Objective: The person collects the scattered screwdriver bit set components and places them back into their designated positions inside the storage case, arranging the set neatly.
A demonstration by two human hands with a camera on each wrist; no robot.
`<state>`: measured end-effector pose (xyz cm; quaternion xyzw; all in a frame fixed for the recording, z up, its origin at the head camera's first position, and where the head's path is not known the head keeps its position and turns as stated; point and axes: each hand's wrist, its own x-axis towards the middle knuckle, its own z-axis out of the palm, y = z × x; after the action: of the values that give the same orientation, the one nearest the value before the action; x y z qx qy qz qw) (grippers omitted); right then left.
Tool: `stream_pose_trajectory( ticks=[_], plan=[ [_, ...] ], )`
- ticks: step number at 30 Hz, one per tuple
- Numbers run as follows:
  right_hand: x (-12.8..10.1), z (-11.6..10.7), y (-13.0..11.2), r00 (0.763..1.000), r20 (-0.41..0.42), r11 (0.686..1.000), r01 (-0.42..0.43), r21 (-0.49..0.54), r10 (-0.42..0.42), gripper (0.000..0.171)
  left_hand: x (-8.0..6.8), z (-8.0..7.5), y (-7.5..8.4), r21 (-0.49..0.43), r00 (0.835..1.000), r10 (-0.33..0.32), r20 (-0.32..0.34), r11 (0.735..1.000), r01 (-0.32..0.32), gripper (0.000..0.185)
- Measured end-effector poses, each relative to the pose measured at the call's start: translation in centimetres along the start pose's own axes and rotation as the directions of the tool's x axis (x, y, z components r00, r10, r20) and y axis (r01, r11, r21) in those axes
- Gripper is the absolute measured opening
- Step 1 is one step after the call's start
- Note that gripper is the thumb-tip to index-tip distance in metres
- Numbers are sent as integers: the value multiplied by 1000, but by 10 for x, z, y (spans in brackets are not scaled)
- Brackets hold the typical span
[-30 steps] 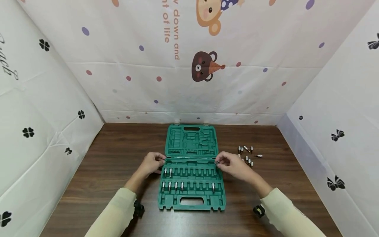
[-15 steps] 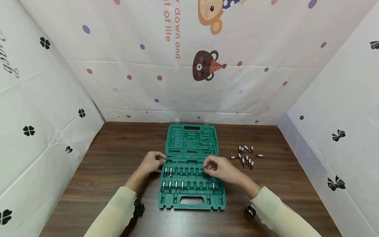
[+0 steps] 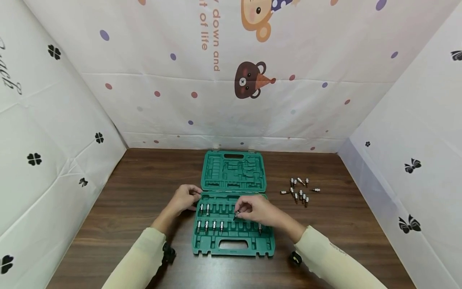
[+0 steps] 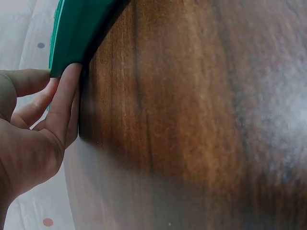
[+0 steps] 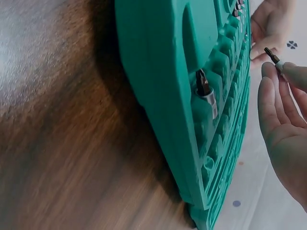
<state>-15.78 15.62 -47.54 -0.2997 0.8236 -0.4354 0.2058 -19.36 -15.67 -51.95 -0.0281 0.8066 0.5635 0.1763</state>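
An open green tool case (image 3: 234,245) lies flat on the wooden table, with its lid (image 3: 233,171) folded back. Several bit sockets (image 3: 210,225) stand in the slots at the left of the tray, and one more (image 3: 259,228) stands at the right (image 5: 205,91). My right hand (image 3: 257,209) hovers over the tray's middle and pinches a small bit socket (image 3: 236,214) (image 5: 273,56) at its fingertips. My left hand (image 3: 184,199) rests against the case's left edge (image 4: 67,43), fingers curled on its corner.
Several loose bit sockets (image 3: 298,189) lie on the table to the right of the case. White patterned fabric walls close in the table at the back and on both sides. Bare wood (image 3: 144,188) shows to the left of the case.
My right hand has moved left with the bit socket, from the tray's right rim to over its middle. The left hand has stayed at the case's left edge.
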Motion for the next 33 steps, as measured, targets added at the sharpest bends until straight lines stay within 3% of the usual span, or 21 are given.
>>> stream_pose_trajectory(
  ticks=[7,33],
  plan=[
    [4,11,-2,999,36,999,-28,-31,29,8,0,-1,-1,-5,1000,-11,4,1000,11,20],
    [15,30,-1,996,70,969,65,-238,-49,6,0,-1,2,3,1000,-1,8,1000,1,21]
  ],
)
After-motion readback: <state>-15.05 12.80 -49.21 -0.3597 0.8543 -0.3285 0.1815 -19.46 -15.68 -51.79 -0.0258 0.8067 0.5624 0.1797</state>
